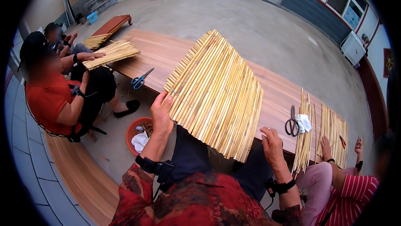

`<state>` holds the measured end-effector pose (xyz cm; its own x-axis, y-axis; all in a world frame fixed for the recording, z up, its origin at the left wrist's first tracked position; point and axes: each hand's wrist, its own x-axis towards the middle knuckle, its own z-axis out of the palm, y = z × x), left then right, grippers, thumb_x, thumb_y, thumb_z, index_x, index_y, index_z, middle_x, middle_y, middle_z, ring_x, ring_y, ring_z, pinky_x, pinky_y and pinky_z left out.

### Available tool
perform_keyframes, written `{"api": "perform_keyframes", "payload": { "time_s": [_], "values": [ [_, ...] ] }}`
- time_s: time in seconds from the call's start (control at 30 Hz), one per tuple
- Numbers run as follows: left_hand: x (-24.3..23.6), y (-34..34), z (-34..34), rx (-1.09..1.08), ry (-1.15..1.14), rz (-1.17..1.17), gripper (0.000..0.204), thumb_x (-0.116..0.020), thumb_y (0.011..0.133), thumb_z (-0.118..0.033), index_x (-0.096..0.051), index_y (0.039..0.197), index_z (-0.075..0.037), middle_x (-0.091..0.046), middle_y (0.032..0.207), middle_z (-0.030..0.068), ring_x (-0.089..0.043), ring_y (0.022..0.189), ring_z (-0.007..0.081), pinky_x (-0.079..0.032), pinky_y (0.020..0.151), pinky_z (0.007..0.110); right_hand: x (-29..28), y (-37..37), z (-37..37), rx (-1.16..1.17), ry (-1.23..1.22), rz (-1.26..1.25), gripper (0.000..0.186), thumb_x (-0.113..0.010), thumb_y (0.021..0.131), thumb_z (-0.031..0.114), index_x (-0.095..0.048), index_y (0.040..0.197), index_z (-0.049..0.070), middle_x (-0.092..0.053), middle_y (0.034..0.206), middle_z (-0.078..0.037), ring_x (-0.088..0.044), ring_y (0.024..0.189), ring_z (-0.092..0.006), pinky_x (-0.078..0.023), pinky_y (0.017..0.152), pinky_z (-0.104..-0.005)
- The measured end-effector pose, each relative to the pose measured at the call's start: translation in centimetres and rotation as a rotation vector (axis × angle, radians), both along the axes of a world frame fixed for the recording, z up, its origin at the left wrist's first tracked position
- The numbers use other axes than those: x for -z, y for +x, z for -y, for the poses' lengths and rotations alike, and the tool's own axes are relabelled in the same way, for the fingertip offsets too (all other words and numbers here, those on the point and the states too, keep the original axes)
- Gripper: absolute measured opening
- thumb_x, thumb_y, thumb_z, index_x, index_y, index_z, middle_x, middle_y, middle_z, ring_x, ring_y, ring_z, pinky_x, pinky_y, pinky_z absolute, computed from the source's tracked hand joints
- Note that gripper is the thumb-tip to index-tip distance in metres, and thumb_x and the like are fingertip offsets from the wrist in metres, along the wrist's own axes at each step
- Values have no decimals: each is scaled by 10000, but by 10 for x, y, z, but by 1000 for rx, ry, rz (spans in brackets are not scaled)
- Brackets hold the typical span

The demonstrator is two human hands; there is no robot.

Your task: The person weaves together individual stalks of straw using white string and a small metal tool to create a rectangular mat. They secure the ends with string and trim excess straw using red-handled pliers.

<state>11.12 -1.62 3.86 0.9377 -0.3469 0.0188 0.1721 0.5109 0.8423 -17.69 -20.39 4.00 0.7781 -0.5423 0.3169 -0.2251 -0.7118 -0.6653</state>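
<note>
Reed mat (217,96), head view: the mat is found tilted before the wearer, its far part above the counter (158,46), its near edge above the lap. At its left edge it is grasped by the left hand (161,111), thumb on the upper face; this grip is judged to steady the panel and keep that face in sight. The right hand (272,146) is held just beside the near right edge, fingers curled, apparently apart from the reeds; whether anything thin is pinched cannot be told. Black-handled scissors (292,122) and a white cloth (303,123) are placed at the right, presumably for easy reach. Blue-handled scissors (143,77) are laid at the counter's near edge, on the left.

Hidden or unclear: the mat's underside and the left fingers beneath it are concealed. Whether the near edge is borne by the legs cannot be established. The contents of the red basin (128,136) are partly covered. The co-worker in stripes (351,196) is cut off by the dark rim.
</note>
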Motion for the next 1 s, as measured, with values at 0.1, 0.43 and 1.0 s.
{"api": "perform_keyframes", "payload": {
  "time_s": [0.1,0.43,1.0],
  "values": [
    [6,5,-7,14,-9,-12,349,-515,834,-11,-426,1154,95,-551,1055,142,-562,914,161,-455,806,262,7,-26,10,160,-185,-101,261,-542,765,5,-538,1026,22,-521,1051,-175,-492,1012,-349,-409,831,-383],
    [1,14,-1,154,106,-1,416,-547,814,-3,-404,1198,69,-514,1136,137,-547,960,183,-455,822,278,32,-71,-1,383,-148,-222,454,-611,738,99,-452,1156,20,-430,1211,-181,-414,1115,-345,-343,931,-395],
    [14,26,4,255,469,-104,516,-522,858,-172,-306,1298,-10,-412,1263,176,-463,1102,291,-415,888,420,35,-246,241,1067,-154,-253,224,-489,802,128,-570,958,-11,-579,923,-203,-538,912,-340,-429,801,-391]
  ]
}}
